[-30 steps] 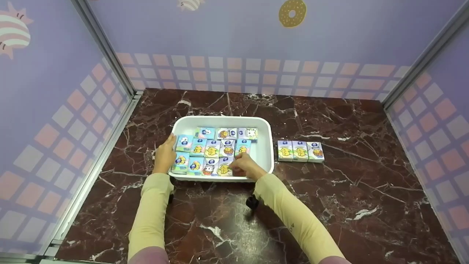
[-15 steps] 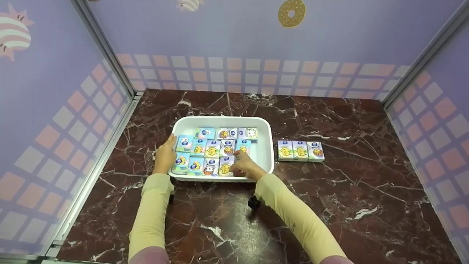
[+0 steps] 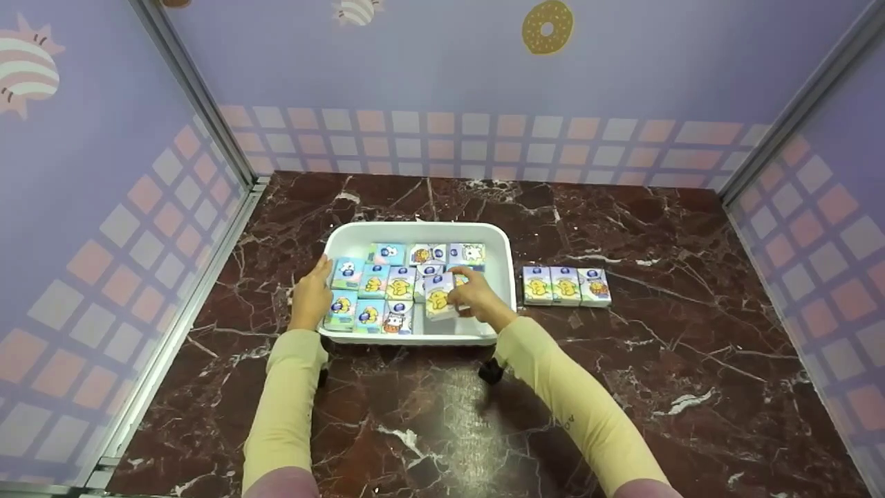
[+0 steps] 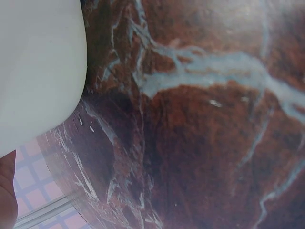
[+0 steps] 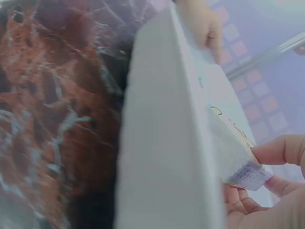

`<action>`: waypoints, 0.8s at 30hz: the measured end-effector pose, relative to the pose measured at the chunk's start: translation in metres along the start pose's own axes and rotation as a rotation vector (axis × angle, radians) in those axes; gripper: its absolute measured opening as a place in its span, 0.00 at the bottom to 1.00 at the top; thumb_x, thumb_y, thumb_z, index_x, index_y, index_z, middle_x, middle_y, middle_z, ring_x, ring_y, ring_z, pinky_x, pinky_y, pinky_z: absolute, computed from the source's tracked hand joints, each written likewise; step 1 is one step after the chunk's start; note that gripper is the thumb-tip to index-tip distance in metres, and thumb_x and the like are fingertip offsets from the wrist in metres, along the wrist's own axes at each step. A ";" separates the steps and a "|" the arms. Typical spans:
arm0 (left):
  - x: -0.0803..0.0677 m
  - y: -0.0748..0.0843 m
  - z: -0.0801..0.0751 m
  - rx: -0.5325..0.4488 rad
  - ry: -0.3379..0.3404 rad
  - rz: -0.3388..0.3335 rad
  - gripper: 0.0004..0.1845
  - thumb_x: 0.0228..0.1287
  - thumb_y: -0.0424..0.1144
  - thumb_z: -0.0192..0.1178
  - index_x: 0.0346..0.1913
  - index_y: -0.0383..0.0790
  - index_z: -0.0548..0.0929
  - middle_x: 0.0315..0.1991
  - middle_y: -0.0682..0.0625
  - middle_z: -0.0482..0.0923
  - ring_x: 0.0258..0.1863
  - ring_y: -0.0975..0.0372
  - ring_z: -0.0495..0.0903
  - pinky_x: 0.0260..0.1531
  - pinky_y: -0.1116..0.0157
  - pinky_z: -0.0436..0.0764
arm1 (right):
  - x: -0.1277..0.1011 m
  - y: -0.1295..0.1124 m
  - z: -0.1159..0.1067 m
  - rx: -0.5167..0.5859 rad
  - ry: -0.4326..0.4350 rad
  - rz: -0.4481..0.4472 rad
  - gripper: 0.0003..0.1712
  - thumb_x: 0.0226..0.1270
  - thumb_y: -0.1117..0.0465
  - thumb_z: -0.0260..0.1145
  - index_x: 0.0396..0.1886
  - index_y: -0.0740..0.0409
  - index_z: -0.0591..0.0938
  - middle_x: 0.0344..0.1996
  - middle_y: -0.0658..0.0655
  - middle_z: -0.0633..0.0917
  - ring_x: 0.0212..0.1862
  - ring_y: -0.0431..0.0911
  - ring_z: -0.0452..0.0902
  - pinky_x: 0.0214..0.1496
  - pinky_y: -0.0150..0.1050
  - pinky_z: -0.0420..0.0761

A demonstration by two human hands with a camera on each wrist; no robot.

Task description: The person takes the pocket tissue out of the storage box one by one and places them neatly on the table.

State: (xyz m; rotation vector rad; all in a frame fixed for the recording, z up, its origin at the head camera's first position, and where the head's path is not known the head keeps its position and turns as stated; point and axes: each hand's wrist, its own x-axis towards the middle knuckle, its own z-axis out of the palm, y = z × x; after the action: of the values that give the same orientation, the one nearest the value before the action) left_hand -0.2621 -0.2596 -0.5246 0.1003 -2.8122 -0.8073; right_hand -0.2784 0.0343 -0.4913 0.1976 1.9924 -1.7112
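- A small rectangular tissue pack in glossy soft wrap, printed with a yellow cartoon figure (image 3: 439, 302), sits tilted above the near right part of the tray, pinched by the right hand (image 3: 477, 301).
- The right hand's fingers (image 5: 279, 150) curl round the pack's edge; the wrist view shows thumb and fingertips closed on its crinkled end.
- The white, smooth plastic rectangular tray with rounded corners (image 3: 501, 277) rests on the desk and holds rows of similar small printed packs (image 3: 377, 283) lying flat, edge to edge.
- The left hand (image 3: 311, 294) rests against the tray's left rim, fingers fairly straight along the wall, gripping nothing.
- Three more flat packs in a row (image 3: 566, 286) lie touching side by side on the desk, just right of the tray.
- The desk (image 3: 657, 360) is polished dark red-brown marble with white veins.
- Lilac panels with a pale chequered pattern (image 3: 124, 228) enclose it.
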 end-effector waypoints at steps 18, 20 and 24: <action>-0.001 -0.001 0.002 0.015 0.042 0.031 0.27 0.51 0.19 0.44 0.59 0.30 0.68 0.62 0.40 0.63 0.41 0.42 0.76 0.44 0.50 0.73 | -0.007 -0.040 -0.083 0.150 0.081 -0.085 0.39 0.45 0.77 0.50 0.61 0.51 0.66 0.19 0.52 0.71 0.20 0.41 0.68 0.23 0.35 0.70; -0.001 -0.001 0.001 0.011 0.042 0.032 0.27 0.52 0.20 0.44 0.59 0.30 0.68 0.62 0.40 0.63 0.39 0.43 0.77 0.43 0.50 0.74 | -0.008 -0.040 -0.093 0.177 0.087 -0.098 0.39 0.45 0.78 0.50 0.61 0.51 0.65 0.17 0.51 0.71 0.18 0.41 0.67 0.23 0.34 0.70; -0.001 -0.001 0.001 0.001 0.038 0.030 0.27 0.52 0.20 0.43 0.59 0.30 0.68 0.62 0.40 0.62 0.40 0.44 0.77 0.44 0.50 0.73 | -0.008 -0.038 -0.112 0.218 0.123 -0.095 0.40 0.47 0.77 0.50 0.63 0.49 0.63 0.13 0.50 0.70 0.16 0.39 0.65 0.22 0.33 0.70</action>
State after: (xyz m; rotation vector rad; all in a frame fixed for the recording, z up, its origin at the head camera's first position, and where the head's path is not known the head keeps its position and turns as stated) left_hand -0.2615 -0.2596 -0.5255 0.0721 -2.7716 -0.7885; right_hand -0.3184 0.1356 -0.4451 0.2929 1.9254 -2.0220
